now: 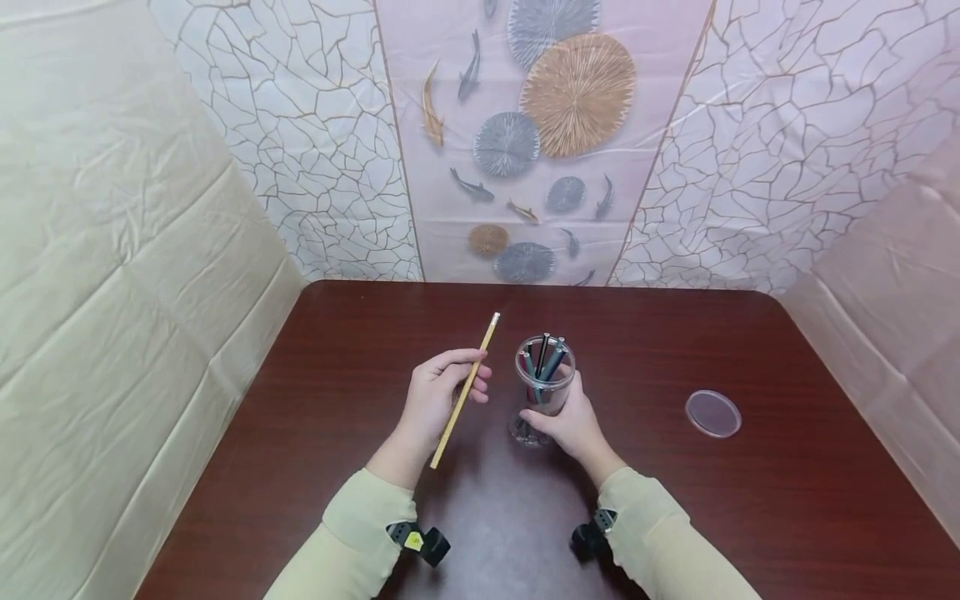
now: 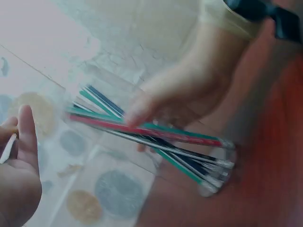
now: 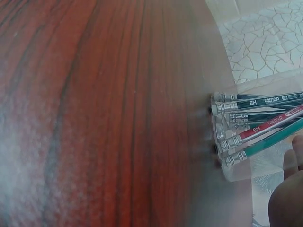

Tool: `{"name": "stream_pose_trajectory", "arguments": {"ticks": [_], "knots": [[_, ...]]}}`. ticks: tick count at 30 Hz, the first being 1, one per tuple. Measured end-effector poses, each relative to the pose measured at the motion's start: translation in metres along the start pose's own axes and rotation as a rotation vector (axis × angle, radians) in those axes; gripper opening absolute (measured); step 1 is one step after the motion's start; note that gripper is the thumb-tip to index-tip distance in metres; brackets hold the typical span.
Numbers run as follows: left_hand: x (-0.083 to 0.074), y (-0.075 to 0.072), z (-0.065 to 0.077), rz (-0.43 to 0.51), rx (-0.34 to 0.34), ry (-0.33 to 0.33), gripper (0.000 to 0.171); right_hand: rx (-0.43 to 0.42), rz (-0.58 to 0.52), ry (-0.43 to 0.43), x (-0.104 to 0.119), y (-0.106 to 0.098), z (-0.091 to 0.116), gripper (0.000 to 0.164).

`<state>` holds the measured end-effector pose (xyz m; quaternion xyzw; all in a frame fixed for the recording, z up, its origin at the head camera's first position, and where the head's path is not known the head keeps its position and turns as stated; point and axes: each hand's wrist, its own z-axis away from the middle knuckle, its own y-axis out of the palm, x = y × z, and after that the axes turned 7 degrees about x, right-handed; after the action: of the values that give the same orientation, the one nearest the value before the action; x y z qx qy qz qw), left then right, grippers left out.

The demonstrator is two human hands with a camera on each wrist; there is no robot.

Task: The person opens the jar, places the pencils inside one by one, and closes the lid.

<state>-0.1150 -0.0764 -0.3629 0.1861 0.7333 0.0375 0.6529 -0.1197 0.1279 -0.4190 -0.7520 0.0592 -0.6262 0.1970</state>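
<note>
My left hand (image 1: pixel 438 392) pinches a long yellow pencil (image 1: pixel 459 408) between thumb and fingers, slanted with its pale end up, left of a clear plastic cup (image 1: pixel 551 400). Around the cup's side curls my right hand (image 1: pixel 573 421), thumb toward me. Several pencils stand inside the cup: dark, green and one red pencil (image 3: pixel 267 125), their metal eraser ends down at the cup's base in the right wrist view. The left wrist view is blurred; there the left hand (image 2: pixel 21 175) shows at the left edge, with the cup and right hand (image 2: pixel 189 90) across from it.
On the dark red-brown table (image 1: pixel 315 433) a round clear lid (image 1: pixel 712 414) lies flat to the right of the cup. Patterned cloth (image 1: pixel 525 208) hangs behind the table's far edge, and plain pale cloth flanks both sides. Both wrists carry small black cameras.
</note>
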Motion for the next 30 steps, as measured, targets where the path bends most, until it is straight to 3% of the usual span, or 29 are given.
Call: {"name": "stream_pose_trajectory", "arguments": {"ticks": [5,10,16,23,30], "knots": [[-0.015,0.008,-0.001,-0.004,0.084,0.103,0.030,0.000,0.008,0.011,0.008,-0.002,0.003,0.082],[-0.019,0.012,-0.003,-0.013,0.118,0.142,0.031,0.000,0.013,0.011,0.007,-0.002,0.003,0.082],[-0.023,0.016,-0.005,-0.061,0.119,0.200,0.029,0.002,0.011,0.004,-0.005,-0.003,0.000,0.083],[-0.028,0.022,-0.011,-0.056,0.062,0.196,0.023,-0.002,0.004,0.008,-0.037,-0.001,-0.008,0.089],[-0.026,0.025,-0.017,-0.189,0.060,0.159,0.023,0.001,-0.012,0.012,0.004,-0.003,0.002,0.083]]}}
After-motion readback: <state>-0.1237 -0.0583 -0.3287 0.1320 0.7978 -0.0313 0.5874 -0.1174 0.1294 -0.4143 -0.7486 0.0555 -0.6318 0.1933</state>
